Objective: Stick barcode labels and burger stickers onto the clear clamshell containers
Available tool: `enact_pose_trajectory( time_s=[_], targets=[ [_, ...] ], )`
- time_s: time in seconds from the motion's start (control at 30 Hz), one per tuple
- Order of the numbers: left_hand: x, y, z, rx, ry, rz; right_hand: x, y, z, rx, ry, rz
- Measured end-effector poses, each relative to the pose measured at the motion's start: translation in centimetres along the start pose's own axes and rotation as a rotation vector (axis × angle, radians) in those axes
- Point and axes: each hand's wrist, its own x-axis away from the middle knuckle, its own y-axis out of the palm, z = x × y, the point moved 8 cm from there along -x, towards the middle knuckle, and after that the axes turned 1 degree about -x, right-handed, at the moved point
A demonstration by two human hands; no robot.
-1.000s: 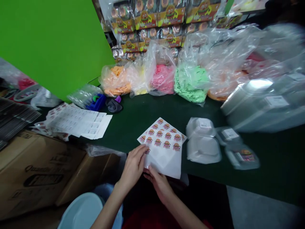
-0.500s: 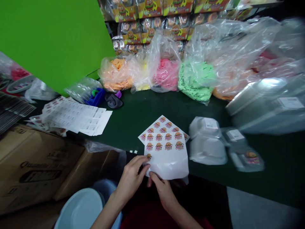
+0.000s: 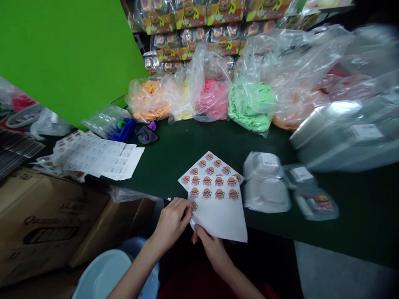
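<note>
The right hand [image 3: 215,248] pinches the sticker sheet [image 3: 220,216] near its lower-left corner, apparently to steady it, while the left hand [image 3: 174,218] has bunched fingers at a burger sticker [image 3: 193,206]; whether they grip it, I cannot tell. The sheet overlaps a second sheet [image 3: 203,163] and overhangs the table [image 3: 168,160], likely leaving room for fingers beneath; the clear clamshell box [image 3: 267,196] lies just right, presumably for easy reach.

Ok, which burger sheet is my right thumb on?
The front sheet, its lower part mostly bare of stickers; the back sheet sits cornerwise, partly covered by it.
</note>
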Motion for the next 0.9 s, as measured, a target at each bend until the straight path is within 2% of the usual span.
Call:
enact_pose_trajectory(
  time_s=[0.1, 0.3, 0.43, 0.53, 0.63, 0.77, 0.83, 0.9],
  targets=[
    [0.1, -0.4, -0.4, 0.045, -0.056, 0.006, 0.1, 0.0, -0.2, -0.002, 0.012, -0.013],
    [0.8, 0.1, 1.4, -0.097, 0.171, -0.108, -0.5, -0.3, -0.7, 0.058, -0.056, 0.002],
    [0.7, 0.6, 1.3, -0.144, 0.216, -0.110, -0.5, -0.9, -0.8, 0.085, -0.041, 0.035],
    [0.0, 0.5, 0.5, -0.086, 0.127, -0.086, -0.2, -0.9, -0.9, 0.084, -0.016, 0.032],
    [-0.8, -0.1, -0.9, 0.015, -0.040, -0.033, -0.2, -0.3, -0.7, 0.005, 0.034, 0.008],
    [-1.1, -1.6, -4.1, 0.165, -0.351, 0.178, -0.2, 0.4, -0.4, -0.183, 0.131, 0.007],
    [-0.7, -2.2, -5.0, 0.255, -0.465, 0.304, 0.3, 0.8, -0.6, -0.296, 0.181, -0.065],
    [-0.1, -3.1, -4.4, 0.292, -0.451, 0.433, 1.4, 1.6, -1.1, -0.336, 0.265, -0.253]
  ],
)
